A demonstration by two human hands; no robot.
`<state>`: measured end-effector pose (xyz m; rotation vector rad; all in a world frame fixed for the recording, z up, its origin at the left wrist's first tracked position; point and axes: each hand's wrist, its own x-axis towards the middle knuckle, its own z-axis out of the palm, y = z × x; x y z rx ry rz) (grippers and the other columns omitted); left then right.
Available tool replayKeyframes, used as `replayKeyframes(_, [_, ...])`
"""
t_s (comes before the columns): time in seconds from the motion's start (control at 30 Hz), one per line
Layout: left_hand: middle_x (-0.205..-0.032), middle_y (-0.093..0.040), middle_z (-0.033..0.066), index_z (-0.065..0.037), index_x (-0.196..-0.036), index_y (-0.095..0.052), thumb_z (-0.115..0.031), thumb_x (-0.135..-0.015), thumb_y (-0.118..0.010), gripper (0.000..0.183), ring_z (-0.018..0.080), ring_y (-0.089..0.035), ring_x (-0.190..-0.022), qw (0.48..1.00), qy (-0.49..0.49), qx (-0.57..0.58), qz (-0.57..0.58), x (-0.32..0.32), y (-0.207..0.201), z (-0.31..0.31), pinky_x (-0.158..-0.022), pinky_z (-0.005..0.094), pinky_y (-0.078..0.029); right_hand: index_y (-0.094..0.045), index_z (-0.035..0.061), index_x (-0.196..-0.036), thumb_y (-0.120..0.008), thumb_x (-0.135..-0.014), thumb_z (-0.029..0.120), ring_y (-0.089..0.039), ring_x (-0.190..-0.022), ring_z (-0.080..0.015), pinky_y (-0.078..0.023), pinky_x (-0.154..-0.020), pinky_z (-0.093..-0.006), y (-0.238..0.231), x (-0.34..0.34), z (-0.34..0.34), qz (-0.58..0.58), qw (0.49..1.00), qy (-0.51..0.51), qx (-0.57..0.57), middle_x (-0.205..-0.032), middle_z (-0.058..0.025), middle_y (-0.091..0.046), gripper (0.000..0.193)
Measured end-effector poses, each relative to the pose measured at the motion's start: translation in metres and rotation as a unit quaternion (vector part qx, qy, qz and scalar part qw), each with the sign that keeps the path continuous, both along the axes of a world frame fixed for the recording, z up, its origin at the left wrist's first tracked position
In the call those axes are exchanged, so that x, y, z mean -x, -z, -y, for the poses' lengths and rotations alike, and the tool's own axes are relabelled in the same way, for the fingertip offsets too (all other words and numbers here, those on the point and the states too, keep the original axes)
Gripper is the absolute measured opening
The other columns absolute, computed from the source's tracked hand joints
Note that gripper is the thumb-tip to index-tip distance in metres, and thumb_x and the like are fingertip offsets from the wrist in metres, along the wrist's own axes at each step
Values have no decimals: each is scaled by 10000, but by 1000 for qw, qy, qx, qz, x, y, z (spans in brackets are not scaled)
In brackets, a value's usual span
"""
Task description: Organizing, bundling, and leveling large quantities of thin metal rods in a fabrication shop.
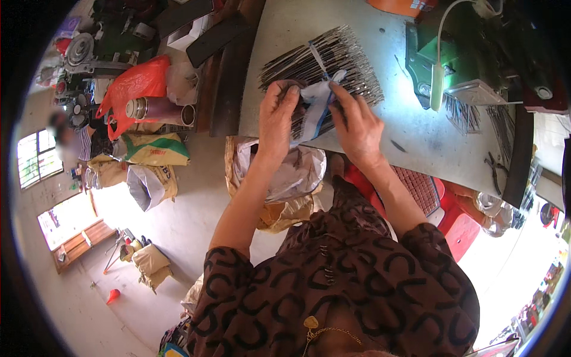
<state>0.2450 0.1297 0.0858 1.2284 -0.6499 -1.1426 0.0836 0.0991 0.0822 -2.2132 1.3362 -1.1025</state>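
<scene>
A thick bundle of thin dark metal rods lies on the worktable, with a pale strip running across it. At the bundle's near side I hold a white and blue plastic strip between both hands. My left hand is closed on its left edge, thumb on top. With thumb and forefinger my right hand pinches the strip's upper right part, the other fingers curled. The strip's lower end hangs by the table's front edge. Whether it is joined to the pale strip around the rods, I cannot tell.
On the right stand a green machine and a lit lamp. Loose rods and pliers lie near it. Below the table edge is an open sack. A thermos and a red bag are at left.
</scene>
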Motion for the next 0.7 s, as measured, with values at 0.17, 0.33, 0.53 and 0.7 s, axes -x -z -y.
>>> replayKeyframes(0.17, [-948, -603, -12, -63, -1093, -582, -200, -989, -564, 173, 83, -535, -819, 992, -25, 48, -114, 14, 17, -5, -677, 250, -439, -643, 186, -1104, -668, -791, 89, -642, -668, -249, -501, -513, -377, 11, -11, 16, -62, 997, -40, 32, -770, -43, -567, 328])
replayKeyframes(0.33, [-974, -629, -5, -76, -1095, -548, -223, -992, -563, 180, 90, -580, -814, 969, -76, 33, -232, 21, 22, -6, -670, 258, -443, -645, 146, -934, -649, -775, 75, -641, -662, -263, -501, -511, -385, 16, 1, 18, 7, 998, -48, 30, -781, -49, -578, 174])
replayKeyframes(0.53, [-956, -629, -1, -72, -1111, -552, -234, -985, -579, 207, 88, -587, -806, 972, -55, 57, -223, 23, 23, -13, -673, 251, -447, -663, 160, -1051, -595, -826, 67, -652, -719, -303, -519, -539, -409, 9, 28, -14, -24, 987, -132, -85, -849, -60, -624, 253])
replayKeyframes(0.7, [-897, -603, -21, -55, -1090, -595, -192, -981, -581, 175, 44, -517, -745, 995, -31, 27, -91, 27, 8, -17, -658, 233, -430, -665, 196, -1105, -616, -834, 102, -650, -666, -297, -527, -538, -395, -16, -1, 0, -50, 997, -56, -26, -828, -51, -628, 291])
